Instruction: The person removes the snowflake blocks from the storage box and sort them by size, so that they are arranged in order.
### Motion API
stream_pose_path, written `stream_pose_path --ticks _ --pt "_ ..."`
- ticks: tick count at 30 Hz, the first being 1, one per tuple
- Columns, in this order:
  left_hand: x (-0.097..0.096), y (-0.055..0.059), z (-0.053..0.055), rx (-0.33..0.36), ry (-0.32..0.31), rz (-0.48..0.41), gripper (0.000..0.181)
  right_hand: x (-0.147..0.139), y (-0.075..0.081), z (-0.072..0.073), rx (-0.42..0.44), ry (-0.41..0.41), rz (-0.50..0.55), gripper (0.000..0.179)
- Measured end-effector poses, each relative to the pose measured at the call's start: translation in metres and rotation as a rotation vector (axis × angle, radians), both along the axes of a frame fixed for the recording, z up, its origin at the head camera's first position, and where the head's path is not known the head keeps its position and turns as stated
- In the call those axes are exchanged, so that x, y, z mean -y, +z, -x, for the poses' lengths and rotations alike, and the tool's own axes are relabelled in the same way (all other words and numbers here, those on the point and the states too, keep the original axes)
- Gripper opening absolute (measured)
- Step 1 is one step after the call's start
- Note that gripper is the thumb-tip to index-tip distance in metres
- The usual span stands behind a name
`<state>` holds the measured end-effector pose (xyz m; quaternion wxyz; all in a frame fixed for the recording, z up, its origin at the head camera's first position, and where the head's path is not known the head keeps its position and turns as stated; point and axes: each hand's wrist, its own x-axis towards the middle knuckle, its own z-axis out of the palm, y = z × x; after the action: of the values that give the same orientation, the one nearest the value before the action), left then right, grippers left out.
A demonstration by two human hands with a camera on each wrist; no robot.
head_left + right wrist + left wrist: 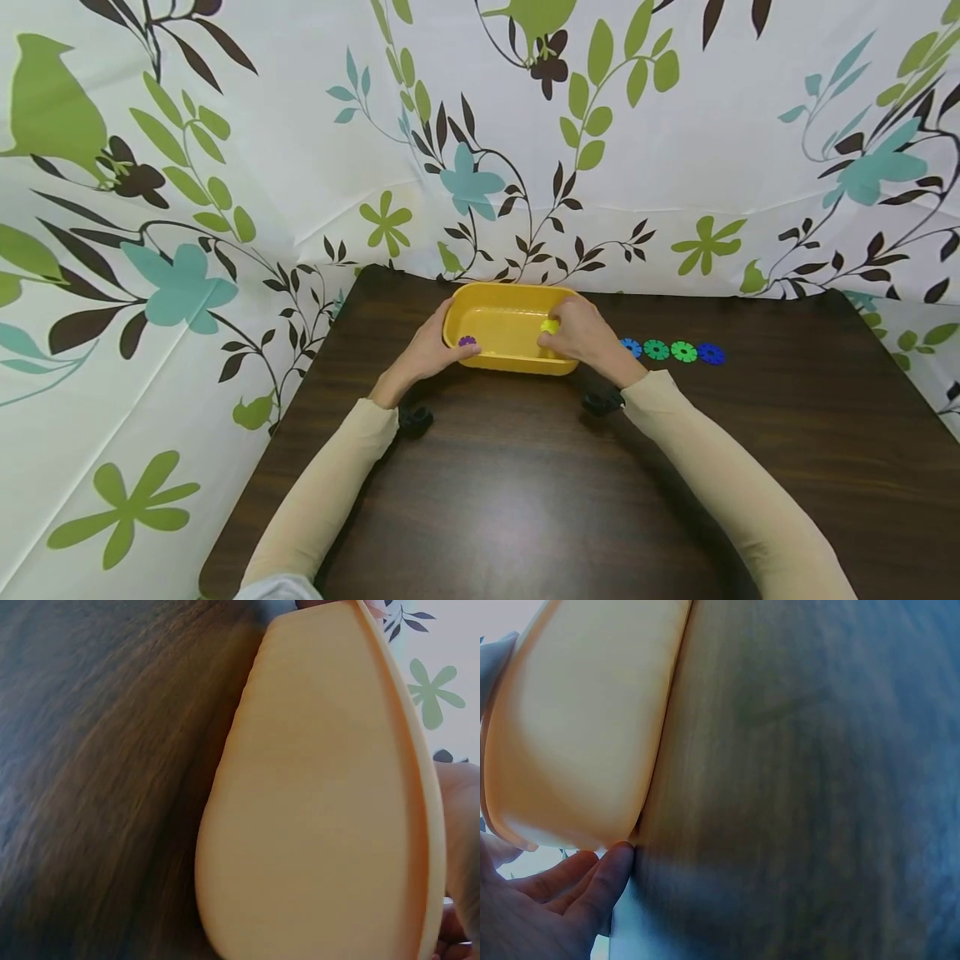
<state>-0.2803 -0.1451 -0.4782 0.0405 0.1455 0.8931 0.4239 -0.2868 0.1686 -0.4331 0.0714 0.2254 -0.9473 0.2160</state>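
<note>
A yellow plastic tub [510, 364] stands on the dark table. My left hand [431, 346] grips its left end, thumb over the front rim and fingers along the outside wall; the left wrist view shows those fingertips [615, 862] low against the wall. My right hand [588, 333] reaches over the tub's right end and pinches a bright yellow notched disc [550, 326] between thumb and fingers, inside the rim. A purple notched disc [467, 341] lies in the tub near my left thumb. In the right wrist view the tub's side wall [315, 787] covers most of the right hand.
To the right of the tub, a row of notched discs runs along the table: light blue [632, 347], teal [656, 349], green [683, 352] and dark blue [711, 354]. A leaf-patterned cloth [300, 167] hangs behind and left of the table [480, 483].
</note>
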Motion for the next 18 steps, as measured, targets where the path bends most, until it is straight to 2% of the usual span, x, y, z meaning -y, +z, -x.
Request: stream_pose_path --ticks 3,8,11,15,18 --pt "0.001 -0.002 0.001 -0.005 -0.002 -0.003 0.119 -0.009 -0.002 -0.003 -0.066 -0.034 0.022 0.022" --pt "0.004 -0.010 0.006 -0.025 -0.013 0.000 0.122 -0.027 -0.002 -0.012 -0.127 -0.069 0.096 0.026" --pt "0.004 -0.009 0.005 -0.027 -0.012 0.005 0.123 -0.041 -0.003 -0.018 -0.162 -0.092 0.133 0.030" --pt "0.000 0.000 -0.001 -0.008 -0.005 -0.004 0.121 -0.063 -0.006 -0.026 -0.209 -0.146 0.167 0.034" --pt "0.000 0.001 -0.001 -0.003 -0.008 -0.013 0.121 -0.080 -0.009 -0.030 -0.259 -0.179 0.192 0.033"
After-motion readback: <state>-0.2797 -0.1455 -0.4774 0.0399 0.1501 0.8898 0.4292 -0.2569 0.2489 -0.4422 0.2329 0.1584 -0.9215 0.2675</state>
